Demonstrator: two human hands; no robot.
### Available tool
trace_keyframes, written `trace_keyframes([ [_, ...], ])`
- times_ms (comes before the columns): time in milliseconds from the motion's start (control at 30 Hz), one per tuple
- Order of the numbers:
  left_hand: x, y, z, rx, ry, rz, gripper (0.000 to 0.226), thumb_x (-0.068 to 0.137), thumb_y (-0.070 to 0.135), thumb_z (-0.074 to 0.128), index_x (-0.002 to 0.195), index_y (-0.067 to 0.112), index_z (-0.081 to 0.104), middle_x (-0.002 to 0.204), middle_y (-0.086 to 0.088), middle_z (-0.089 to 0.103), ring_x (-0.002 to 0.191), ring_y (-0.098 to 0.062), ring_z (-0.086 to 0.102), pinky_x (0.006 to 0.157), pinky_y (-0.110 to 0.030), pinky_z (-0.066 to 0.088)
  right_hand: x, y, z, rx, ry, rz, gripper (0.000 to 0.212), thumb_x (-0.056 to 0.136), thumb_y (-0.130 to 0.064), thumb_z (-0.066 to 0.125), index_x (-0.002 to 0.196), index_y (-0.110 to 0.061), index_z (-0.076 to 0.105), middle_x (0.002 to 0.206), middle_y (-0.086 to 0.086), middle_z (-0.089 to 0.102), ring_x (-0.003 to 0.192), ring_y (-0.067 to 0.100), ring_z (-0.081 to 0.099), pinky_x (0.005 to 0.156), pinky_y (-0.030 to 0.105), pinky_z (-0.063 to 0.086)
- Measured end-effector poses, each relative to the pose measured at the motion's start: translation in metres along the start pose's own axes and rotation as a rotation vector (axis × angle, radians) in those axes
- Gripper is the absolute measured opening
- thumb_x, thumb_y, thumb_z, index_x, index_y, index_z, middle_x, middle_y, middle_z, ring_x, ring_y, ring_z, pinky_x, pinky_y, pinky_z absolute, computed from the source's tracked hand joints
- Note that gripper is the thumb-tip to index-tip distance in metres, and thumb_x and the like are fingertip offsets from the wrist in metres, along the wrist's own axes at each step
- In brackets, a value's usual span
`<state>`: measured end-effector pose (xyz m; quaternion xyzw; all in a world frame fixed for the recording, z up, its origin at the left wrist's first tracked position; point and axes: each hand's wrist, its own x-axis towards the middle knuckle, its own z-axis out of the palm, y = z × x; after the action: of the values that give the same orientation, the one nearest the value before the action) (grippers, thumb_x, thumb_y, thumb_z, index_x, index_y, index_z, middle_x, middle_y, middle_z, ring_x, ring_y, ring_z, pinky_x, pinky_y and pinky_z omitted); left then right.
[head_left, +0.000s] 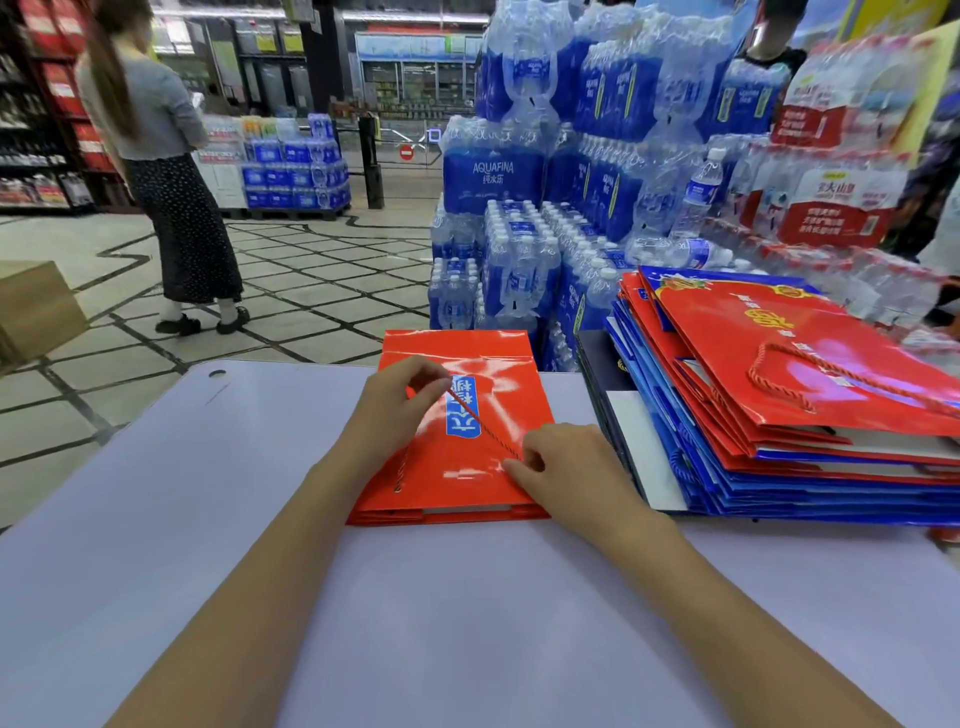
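A flat folded red paper gift bag with a blue label lies on the pale table, its open end toward me. Its red rope handle is stretched taut across the top face. My left hand pinches the far end of the rope between thumb and fingers. My right hand pinches the near end where it meets the bag's right edge, fingers curled down on the bag.
A stack of several flat red and blue gift bags fills the table's right side. Behind it rise stacked packs of bottled water. A person stands on the tiled floor at left. A cardboard box sits by the left edge.
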<state>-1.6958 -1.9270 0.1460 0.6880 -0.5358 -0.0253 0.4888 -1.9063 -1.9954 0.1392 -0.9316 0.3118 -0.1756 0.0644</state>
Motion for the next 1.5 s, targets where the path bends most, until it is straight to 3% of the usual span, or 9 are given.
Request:
trace_keyframes([
  [67, -0.001, -0.01, 0.006, 0.048, -0.071, -0.031, 0.005, 0.092, 0.017, 0.063, 0.095, 0.019, 0.068, 0.088, 0.01, 0.067, 0.082, 0.002, 0.058, 0.071, -0.007, 0.04, 0.0, -0.001, 0.005, 0.024, 0.053, 0.046, 0.044, 0.093, -0.034, 0.054, 0.059, -0.023, 0.029, 0.07, -0.004, 0.047, 0.073, 0.022, 0.046, 0.074, 0.036, 0.035],
  [200, 0.0, -0.022, 0.01, 0.385, -0.125, -0.1, 0.026, 0.097, 0.041, 0.049, 0.094, 0.022, 0.066, 0.096, 0.003, 0.068, 0.096, -0.021, 0.058, 0.082, -0.038, 0.044, 0.0, 0.0, 0.012, 0.12, 0.111, 0.155, 0.03, 0.089, -0.023, 0.054, 0.064, -0.017, 0.038, 0.071, 0.001, 0.049, 0.076, 0.028, 0.051, 0.066, 0.038, 0.037],
  [333, -0.013, -0.021, 0.005, 0.564, -0.064, -0.264, 0.047, 0.091, 0.061, 0.046, 0.115, 0.024, 0.061, 0.118, -0.003, 0.058, 0.114, -0.025, 0.05, 0.091, -0.039, 0.042, 0.001, -0.001, 0.015, -0.058, 0.088, 0.198, 0.022, 0.096, -0.038, 0.046, 0.093, -0.018, 0.054, 0.101, 0.002, 0.052, 0.1, 0.024, 0.05, 0.079, 0.034, 0.04],
  [433, -0.03, -0.013, 0.003, 0.7, -0.048, -0.32, 0.06, 0.088, 0.067, 0.045, 0.123, 0.019, 0.053, 0.127, -0.007, 0.051, 0.12, -0.027, 0.044, 0.094, -0.039, 0.041, 0.003, -0.008, 0.008, -0.157, 0.003, 0.335, 0.04, 0.098, -0.046, 0.042, 0.121, -0.015, 0.048, 0.121, 0.006, 0.053, 0.113, 0.027, 0.05, 0.09, 0.037, 0.042],
  [533, -0.043, 0.005, 0.003, 0.899, -0.025, -0.377, 0.064, 0.09, 0.069, 0.037, 0.123, 0.016, 0.049, 0.123, -0.009, 0.052, 0.117, -0.027, 0.045, 0.09, -0.039, 0.041, 0.004, -0.017, -0.001, -0.064, -0.052, 0.431, 0.043, 0.097, -0.041, 0.049, 0.128, -0.011, 0.042, 0.128, 0.011, 0.051, 0.12, 0.031, 0.049, 0.094, 0.042, 0.042],
  [700, -0.055, 0.029, -0.006, 0.765, 0.007, -0.571, 0.077, 0.082, 0.073, 0.049, 0.123, 0.008, 0.049, 0.12, -0.013, 0.053, 0.112, -0.029, 0.053, 0.087, -0.038, 0.045, 0.007, -0.026, -0.026, 0.301, -0.181, 0.698, 0.05, 0.081, -0.028, 0.071, 0.122, -0.009, 0.051, 0.125, 0.013, 0.058, 0.115, 0.032, 0.056, 0.093, 0.037, 0.05],
  [933, -0.06, 0.027, -0.018, 0.618, -0.004, -0.734, 0.096, 0.061, 0.087, 0.056, 0.113, 0.007, 0.053, 0.11, -0.011, 0.063, 0.102, -0.03, 0.061, 0.079, -0.037, 0.05, -0.001, -0.022, -0.045, 0.566, -0.252, 0.771, 0.053, 0.075, -0.027, 0.081, 0.118, -0.008, 0.056, 0.115, 0.01, 0.064, 0.104, 0.028, 0.062, 0.09, 0.036, 0.054],
  [1267, -0.057, 0.019, -0.014, 0.503, 0.081, -0.682, 0.069, 0.075, 0.081, 0.047, 0.099, 0.016, 0.046, 0.096, -0.005, 0.066, 0.093, -0.032, 0.063, 0.073, -0.037, 0.047, 0.01, -0.003, -0.014, 0.511, -0.193, 0.707, 0.056, 0.082, -0.061, 0.063, 0.112, -0.014, 0.058, 0.112, 0.005, 0.066, 0.102, 0.027, 0.063, 0.084, 0.034, 0.051],
  [1500, -0.051, 0.023, -0.008, 0.458, 0.05, -0.831, 0.063, 0.064, 0.087, 0.043, 0.094, 0.033, 0.039, 0.081, 0.009, 0.062, 0.09, -0.024, 0.067, 0.075, -0.033, 0.047, 0.012, 0.003, -0.007, 0.588, -0.257, 0.808, 0.041, 0.08, -0.06, 0.066, 0.096, -0.026, 0.052, 0.081, -0.011, 0.058, 0.077, 0.013, 0.056, 0.067, 0.028, 0.04],
])
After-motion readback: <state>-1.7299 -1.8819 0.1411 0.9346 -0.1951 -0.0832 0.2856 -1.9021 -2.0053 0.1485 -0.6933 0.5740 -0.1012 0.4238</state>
